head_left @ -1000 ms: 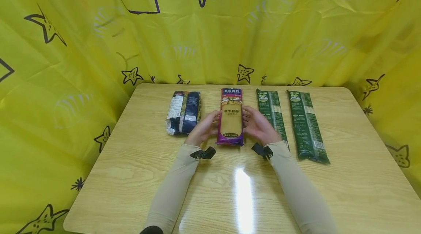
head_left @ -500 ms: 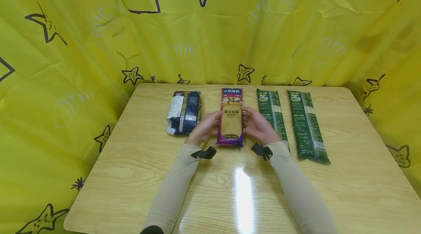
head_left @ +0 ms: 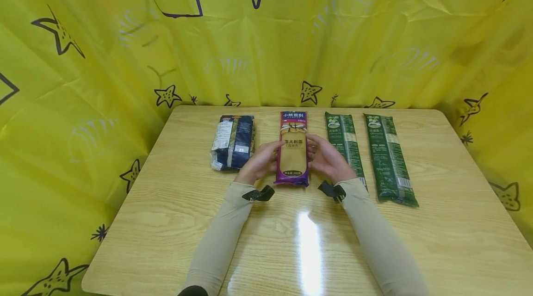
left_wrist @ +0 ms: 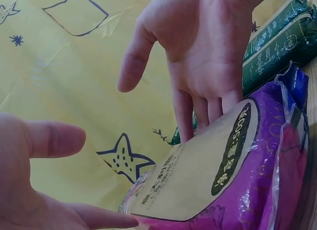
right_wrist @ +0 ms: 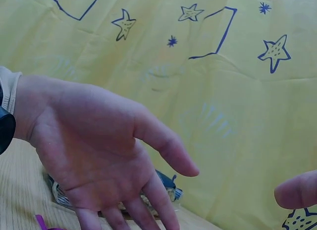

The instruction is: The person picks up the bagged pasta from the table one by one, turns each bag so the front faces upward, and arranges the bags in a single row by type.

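A yellow curtain (head_left: 266,46) printed with dark starfish fills the background, its top and sides cut off by the frame. Before it stands a pale wooden surface (head_left: 166,222), its near edge mostly out of view. Two beige sleeves (head_left: 220,236) reach in from below, cropped at the bottom. The outer green packet (head_left: 390,159) shows whole at the right; the right hand and forearm hide part of the inner green packet (head_left: 342,136). Left of centre lies a navy packet (head_left: 241,134), its lower right side partly behind the left hand; its small print is illegible. The purple pasta packet (head_left: 293,157) lies lengthwise on the surface between the hands, only a scrap of it showing in the right wrist view. The left hand (head_left: 261,162) and the right hand (head_left: 326,159) flank it, fingers fairly straight and touching its long sides, thumbs apart from it. Some fingertips disappear behind its edges, so how far they reach underneath cannot be told. Dark wrist straps (head_left: 260,193) are twisted, their details unclear.
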`<state>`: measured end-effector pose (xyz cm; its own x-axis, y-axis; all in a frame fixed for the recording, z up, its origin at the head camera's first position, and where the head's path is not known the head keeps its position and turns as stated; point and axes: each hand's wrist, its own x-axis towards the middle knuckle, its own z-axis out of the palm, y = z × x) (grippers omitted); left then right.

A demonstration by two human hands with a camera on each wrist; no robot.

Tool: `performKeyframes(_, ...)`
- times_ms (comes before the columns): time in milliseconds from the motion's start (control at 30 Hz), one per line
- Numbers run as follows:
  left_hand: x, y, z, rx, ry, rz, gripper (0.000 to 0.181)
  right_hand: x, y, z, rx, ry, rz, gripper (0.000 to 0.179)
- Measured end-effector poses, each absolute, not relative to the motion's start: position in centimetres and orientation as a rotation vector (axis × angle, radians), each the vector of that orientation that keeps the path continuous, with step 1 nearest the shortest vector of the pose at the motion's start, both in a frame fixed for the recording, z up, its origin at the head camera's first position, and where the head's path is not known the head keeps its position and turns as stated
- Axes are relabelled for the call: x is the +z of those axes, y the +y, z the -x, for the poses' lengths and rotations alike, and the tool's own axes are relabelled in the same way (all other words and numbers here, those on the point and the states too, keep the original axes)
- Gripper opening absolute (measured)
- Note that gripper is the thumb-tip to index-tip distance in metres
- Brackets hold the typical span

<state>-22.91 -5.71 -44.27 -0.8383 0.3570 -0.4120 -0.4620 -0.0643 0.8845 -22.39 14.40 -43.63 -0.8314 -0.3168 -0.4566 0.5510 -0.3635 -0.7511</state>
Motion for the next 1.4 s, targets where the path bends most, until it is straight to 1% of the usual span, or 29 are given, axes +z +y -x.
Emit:
performKeyframes(200,-43.9,-5.9,22.6,1.92,1.714,0.094,0.059,-43.5,14.5,22.4,-2.202,1.335,-0.31,0.066)
performKeyframes(433,-43.2,-6.3,22.4,1.839,1.862,0.063,0.068,-43.1,14.4,21.9,-2.273,1.362,-0.322,0.06)
performKeyframes(667,-42.3,-7.1,22.5,1.818,2.006,-0.003,0.063,-42.5,14.5,21.7,-2.342,1.398,-0.279,0.063)
performKeyframes(933,-40.6,-9.7,22.5,1.96,2.03,-0.05,0.051,-41.5,14.0,21.2,-2.317,1.522,-0.099,0.061)
performKeyframes(1100,-39.4,-12.4,22.7,2.103,2.06,0.008,0.046,-40.4,12.5,21.0,-2.329,1.548,-0.043,0.059)
performKeyframes(1300,-39.1,-16.3,23.0,2.29,2.069,0.173,0.043,-40.2,10.7,21.6,-2.363,1.456,-0.053,0.043)
performKeyframes(1333,-39.1,-16.9,23.1,2.321,2.059,0.21,0.042,-40.1,10.3,21.8,-2.362,1.454,-0.059,0.043)
performKeyframes(1400,-39.4,-18.1,23.1,2.379,2.038,0.279,0.041,-40.2,9.7,22.1,-2.355,1.447,-0.068,0.049)
